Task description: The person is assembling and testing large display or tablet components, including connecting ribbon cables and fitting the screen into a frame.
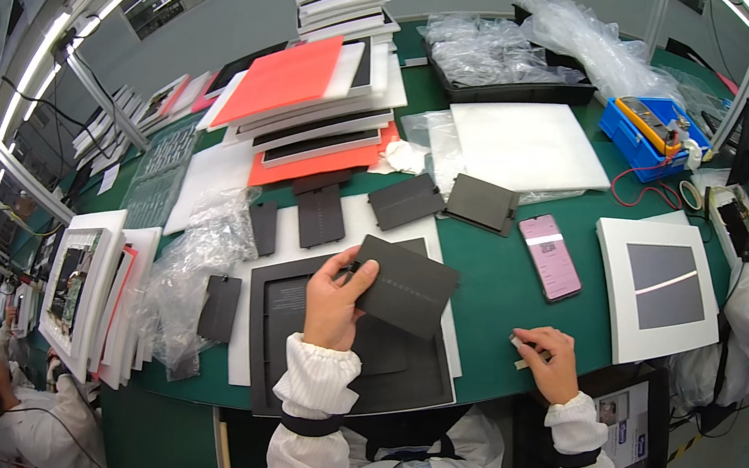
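My left hand (pixel 337 299) grips a thin dark grey rectangular cover panel (pixel 410 289) by its left edge, thumb on top. The panel is held above a large dark grey frame-like housing (pixel 259 333) lying at the table's near edge. To the right, my right hand (pixel 552 362) is closed in a pinch on a small pale strip (pixel 519 351), too small to name. Similar dark panels lie around the housing: one at the left (pixel 220 308), a ribbed one (pixel 321 217), one beyond it (pixel 406 202) and a thicker one (pixel 482 204).
A phone (pixel 549 257) and a white-framed screen unit (pixel 669 291) lie on the right. Behind stand a white foam sheet (pixel 530 146), a blue bin (pixel 639 144) and a stack of boards with red sheets (pixel 282 77). Plastic bags (pixel 197 274) lie left. Co-workers sit at both sides.
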Demonstrator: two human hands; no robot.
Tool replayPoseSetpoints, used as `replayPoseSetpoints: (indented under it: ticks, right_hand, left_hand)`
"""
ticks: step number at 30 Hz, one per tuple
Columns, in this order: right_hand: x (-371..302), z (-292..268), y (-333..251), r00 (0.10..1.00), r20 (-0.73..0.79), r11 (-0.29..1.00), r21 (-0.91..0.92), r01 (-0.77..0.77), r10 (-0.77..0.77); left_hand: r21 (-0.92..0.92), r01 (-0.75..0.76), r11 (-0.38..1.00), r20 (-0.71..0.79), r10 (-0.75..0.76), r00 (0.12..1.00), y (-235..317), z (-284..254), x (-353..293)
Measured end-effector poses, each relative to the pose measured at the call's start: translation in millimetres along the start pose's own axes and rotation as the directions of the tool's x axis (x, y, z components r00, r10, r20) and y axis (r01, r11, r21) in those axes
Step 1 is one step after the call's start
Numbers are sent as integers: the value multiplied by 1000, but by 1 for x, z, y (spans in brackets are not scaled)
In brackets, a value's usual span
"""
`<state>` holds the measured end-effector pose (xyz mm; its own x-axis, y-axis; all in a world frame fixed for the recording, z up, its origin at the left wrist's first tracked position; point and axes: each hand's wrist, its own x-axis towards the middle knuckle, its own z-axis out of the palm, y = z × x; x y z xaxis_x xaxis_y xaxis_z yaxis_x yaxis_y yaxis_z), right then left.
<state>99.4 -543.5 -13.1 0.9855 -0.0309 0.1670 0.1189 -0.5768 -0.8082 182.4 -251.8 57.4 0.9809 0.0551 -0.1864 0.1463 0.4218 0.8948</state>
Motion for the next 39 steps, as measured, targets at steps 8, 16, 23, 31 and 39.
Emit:
replayPoseSetpoints:
  ticks: [8,16,23,31,39]
  right_hand:
    - [5,14,-40,998,3,959,275,-67,69]
    - [0,51,-86,985,110,975,191,111,-134]
    - [-5,69,-100,986,134,985,153,78,-99]
    - [2,72,-111,978,169,988,110,103,-121]
    - [38,69,-131,902,325,946,-60,319,-283]
  left_hand:
    - [271,-3,963,-106,33,994,39,-79,-8]
    - [598,-176,782,174,88,981,20,-68,11]
    - [608,-252,753,325,53,944,7,-70,21]
    - [875,-482,49,461,219,860,-2,-69,1]
    - [750,-592,-296,648,145,748,-28,-79,-21]
